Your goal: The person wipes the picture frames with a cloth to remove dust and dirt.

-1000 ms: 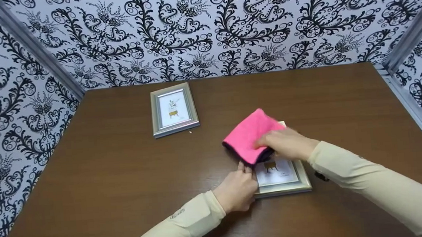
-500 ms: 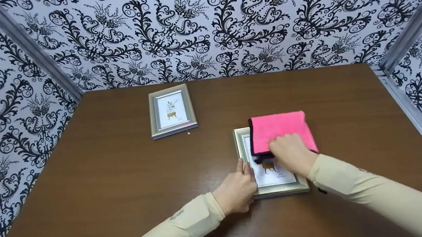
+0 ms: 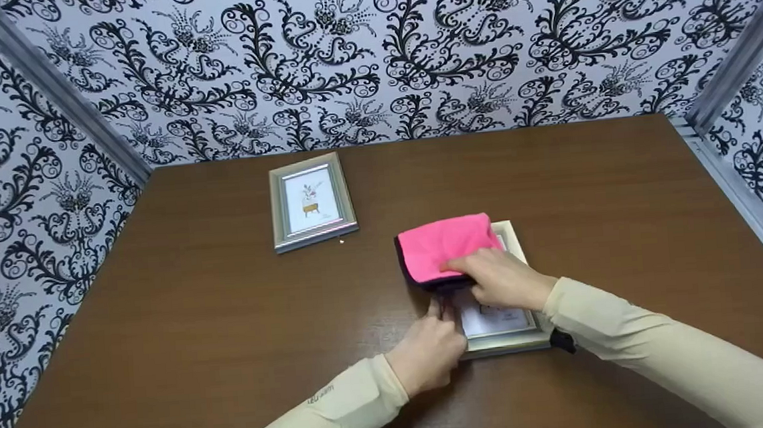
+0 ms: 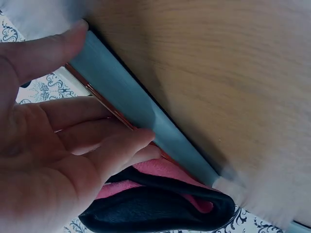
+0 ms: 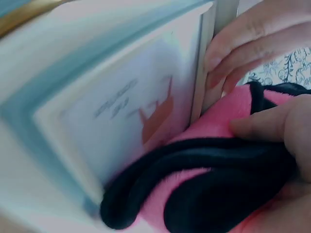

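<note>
1. OK, L hand holds the near frame by its left edge, thumb at the near-left corner, fingers along the rim; frame lies on the surface, right of ctr.
2. R hand grips the folded pink cloth, thumb on top; cloth covers the far-left part of that frame & overhangs its left edge.
3. Step looks like wiping. Brace firmly w/ L hand so nothing slides, esp. on left-right strokes.
4. Press light & even, incl. corners + inner lip; near end of the print is uncovered, so reach that too.
5. Cloth hem is close by L hand's fingers, could snag; prob. shift grip to do that edge.
6. Far frame lies far left, well apart from both hands; tiny white speck just near of it, can't ID.
</note>
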### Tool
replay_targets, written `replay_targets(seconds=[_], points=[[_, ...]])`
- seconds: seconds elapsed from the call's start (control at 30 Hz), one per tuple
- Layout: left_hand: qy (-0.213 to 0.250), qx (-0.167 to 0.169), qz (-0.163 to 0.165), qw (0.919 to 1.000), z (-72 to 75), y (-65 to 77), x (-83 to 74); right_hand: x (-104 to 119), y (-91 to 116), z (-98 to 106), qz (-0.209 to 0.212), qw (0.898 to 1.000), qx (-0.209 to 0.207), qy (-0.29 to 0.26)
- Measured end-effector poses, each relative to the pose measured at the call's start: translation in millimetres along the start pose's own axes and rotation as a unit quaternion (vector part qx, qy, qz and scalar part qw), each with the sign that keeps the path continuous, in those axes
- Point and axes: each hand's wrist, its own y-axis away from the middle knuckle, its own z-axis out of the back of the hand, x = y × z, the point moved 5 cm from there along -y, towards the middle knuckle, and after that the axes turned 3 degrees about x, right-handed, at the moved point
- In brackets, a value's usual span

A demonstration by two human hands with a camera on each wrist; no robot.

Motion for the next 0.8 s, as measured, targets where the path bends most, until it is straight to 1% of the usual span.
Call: replay_targets(seconds=[0.13,0.2,0.27,0.33,0.43,0.5,0.57,0.73,0.8], points=[[-0.012,-0.013,0.007,0.9998,1.7,1.6,-3.2,-3.5,8.5,2.3,0.003,1.0,0.028,-0.011],[-0.014,-0.021,0.011,0.9996,2.8,2.4,-5.1,-6.0,13.8,3.6,0.007,0.999,0.032,-0.001],[-0.02,-0.02,0.014,0.9995,3.5,2.5,-7.0,-9.6,20.1,5.3,0.012,0.999,0.026,0.025],[-0.021,-0.011,0.017,0.9996,4.0,2.5,-7.6,-15.3,26.7,6.2,0.009,0.998,0.014,0.063],[-0.019,0.007,0.025,0.9995,3.8,4.2,-6.3,-24.5,35.3,8.5,-0.016,0.992,-0.005,0.128],[-0.02,0.003,0.032,0.9993,3.9,6.9,-5.6,-28.8,38.9,9.7,-0.032,0.988,-0.01,0.153],[-0.033,-0.016,0.037,0.9986,4.4,10.6,-6.4,-31.4,40.8,10.6,-0.044,0.986,-0.008,0.158],[-0.075,-0.076,0.045,0.9933,5.8,25.3,-13.1,-32.7,39.5,12.2,-0.058,0.99,0.006,0.131],[-0.079,-0.088,0.05,0.9918,6.0,32.0,-15.1,-32.5,38.7,13.4,-0.06,0.99,0.006,0.127]])
